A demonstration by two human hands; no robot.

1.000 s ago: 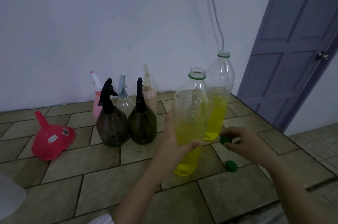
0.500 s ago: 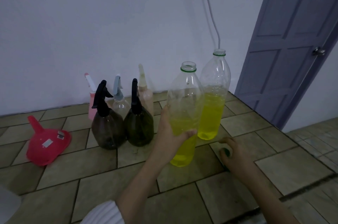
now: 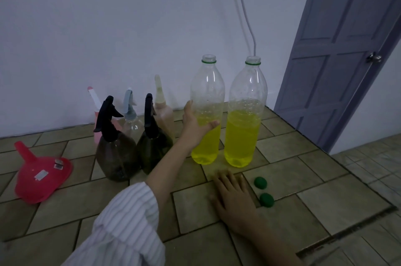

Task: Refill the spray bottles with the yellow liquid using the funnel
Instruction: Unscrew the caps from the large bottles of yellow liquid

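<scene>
Two uncapped clear bottles half full of yellow liquid stand side by side on the tiled floor. My left hand grips the left bottle; the right bottle stands free beside it. My right hand lies flat on the floor with straight fingers, holding nothing. Two green caps lie just right of that hand. A red funnel lies on its side at the far left. Several spray bottles stand in a cluster: two dark ones in front, with pink, clear and beige ones behind.
A white wall runs behind everything, with a cable hanging down it. A blue-grey door stands at the right. The floor drops at an edge on the right, near the caps.
The left bottle now stands on the floor next to the other one. My right hand has let go of a green cap, which lies by the first, and has gone flat on the tiles.
</scene>
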